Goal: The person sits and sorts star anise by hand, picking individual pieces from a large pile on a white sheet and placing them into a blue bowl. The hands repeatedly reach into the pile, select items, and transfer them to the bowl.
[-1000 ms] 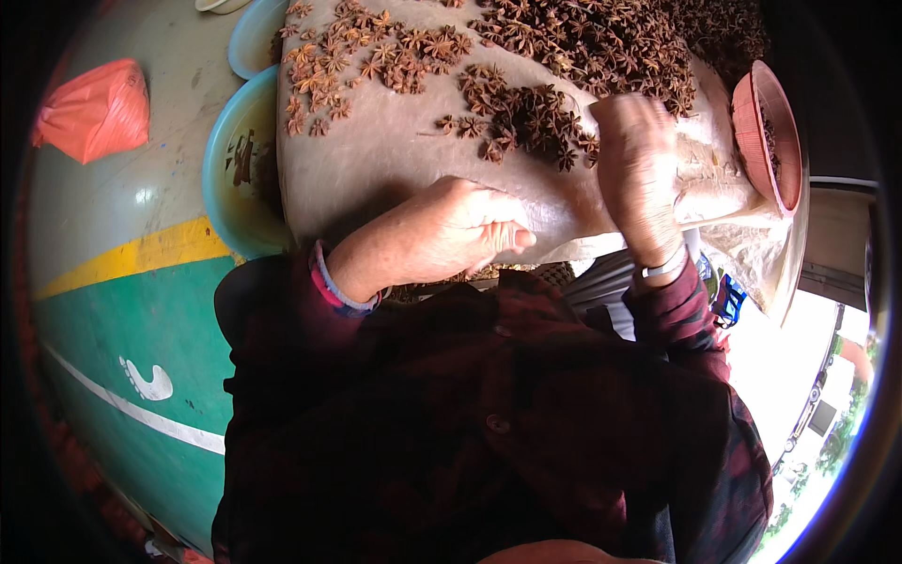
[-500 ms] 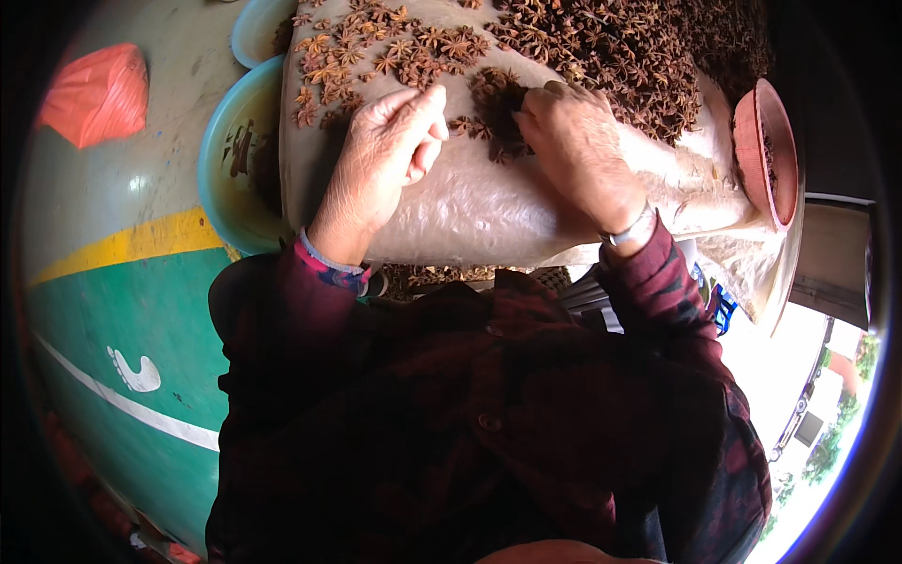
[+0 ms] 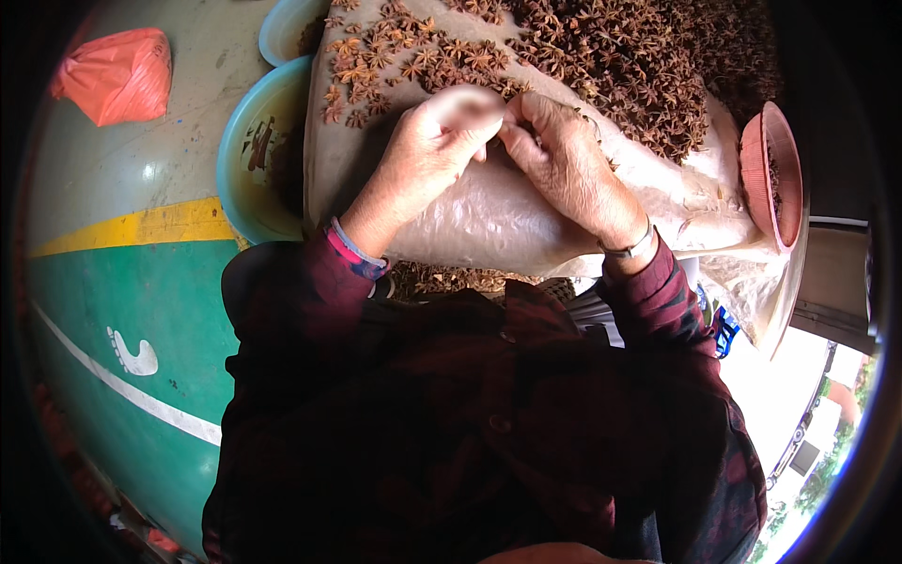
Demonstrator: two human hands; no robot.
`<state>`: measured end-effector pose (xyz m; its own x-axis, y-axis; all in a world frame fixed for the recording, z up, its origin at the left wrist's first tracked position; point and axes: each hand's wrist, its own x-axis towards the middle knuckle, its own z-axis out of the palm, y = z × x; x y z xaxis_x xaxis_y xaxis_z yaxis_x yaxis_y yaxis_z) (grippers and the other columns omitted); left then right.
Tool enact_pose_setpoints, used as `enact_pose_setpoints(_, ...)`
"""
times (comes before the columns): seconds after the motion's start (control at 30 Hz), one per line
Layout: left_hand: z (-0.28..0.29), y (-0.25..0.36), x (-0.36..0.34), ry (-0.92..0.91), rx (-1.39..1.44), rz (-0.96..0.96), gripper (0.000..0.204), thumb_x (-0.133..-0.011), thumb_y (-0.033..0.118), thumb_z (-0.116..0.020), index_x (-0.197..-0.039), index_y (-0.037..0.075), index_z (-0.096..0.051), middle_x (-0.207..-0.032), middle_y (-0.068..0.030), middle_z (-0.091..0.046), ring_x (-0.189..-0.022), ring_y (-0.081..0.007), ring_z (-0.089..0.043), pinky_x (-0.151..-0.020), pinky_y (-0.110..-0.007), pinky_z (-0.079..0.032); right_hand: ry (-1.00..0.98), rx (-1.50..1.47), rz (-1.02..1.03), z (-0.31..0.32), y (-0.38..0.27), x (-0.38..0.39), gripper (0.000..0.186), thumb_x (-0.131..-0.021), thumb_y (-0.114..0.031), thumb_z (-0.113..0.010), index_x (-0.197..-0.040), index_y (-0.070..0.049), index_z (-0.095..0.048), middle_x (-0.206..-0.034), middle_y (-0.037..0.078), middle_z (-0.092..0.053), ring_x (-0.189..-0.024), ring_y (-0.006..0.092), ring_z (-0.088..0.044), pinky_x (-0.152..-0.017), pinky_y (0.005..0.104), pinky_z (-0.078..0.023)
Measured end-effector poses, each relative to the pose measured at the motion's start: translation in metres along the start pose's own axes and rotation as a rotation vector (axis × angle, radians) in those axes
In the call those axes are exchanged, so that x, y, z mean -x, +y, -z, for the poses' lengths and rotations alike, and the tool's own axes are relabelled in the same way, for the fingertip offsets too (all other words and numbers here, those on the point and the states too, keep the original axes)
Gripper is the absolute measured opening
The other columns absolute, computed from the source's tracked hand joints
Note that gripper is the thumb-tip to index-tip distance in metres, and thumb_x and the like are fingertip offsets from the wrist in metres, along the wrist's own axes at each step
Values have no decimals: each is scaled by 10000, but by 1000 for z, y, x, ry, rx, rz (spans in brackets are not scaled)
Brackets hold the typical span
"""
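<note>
My left hand (image 3: 430, 146) and my right hand (image 3: 570, 155) meet over the near part of a table covered with clear plastic sheeting (image 3: 460, 221). The left fingers are curled in, with a blurred dark patch at their tips that I cannot make out. Thumb and fingers of my right hand are pinched together close against the left fingertips; what they grip is hidden. Just beyond both hands lies a loose spread of brown star anise (image 3: 399, 47). A thick heap of darker star anise (image 3: 639, 70) fills the far right of the table.
A pink basket (image 3: 772, 179) stands at the table's right edge. To the left are a blue basin (image 3: 230, 155) with dark pieces inside and a second blue basin (image 3: 274, 33) behind it. A red plastic bag (image 3: 127, 80) rests on the floor.
My hands, apart before, have come together at the fingertips. The right hand has drawn back from a small dark cluster of star anise, which no longer shows there. The view has shifted slightly.
</note>
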<state>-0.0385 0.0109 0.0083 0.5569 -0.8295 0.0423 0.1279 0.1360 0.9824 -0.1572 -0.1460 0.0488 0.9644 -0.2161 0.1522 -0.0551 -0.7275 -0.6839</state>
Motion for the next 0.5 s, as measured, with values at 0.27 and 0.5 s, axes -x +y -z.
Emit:
enact_pose_setpoints(0.27,1,9,5,-392,-550,-9,96,-944,75,-588,-914,-16,-600,-758,-82,-581,-725,-140,-571,-708,-329,-506,159,774,353,-1,12,19,164,-848,-77,-637,-1008,-56,-610,-1011,140,-626,-980,313,-604,-848,465,-484)
enact_pose_setpoints(0.5,36,24,-2,-205,146,171,378,-1103,333,-413,-839,101,-551,-737,14,-534,-541,-3,-375,-451,-161,-268,-329,-111,103,32,-10,42,79,-907,-7,-693,-941,12,-623,-892,129,-646,-800,274,-644,-746,382,-543)
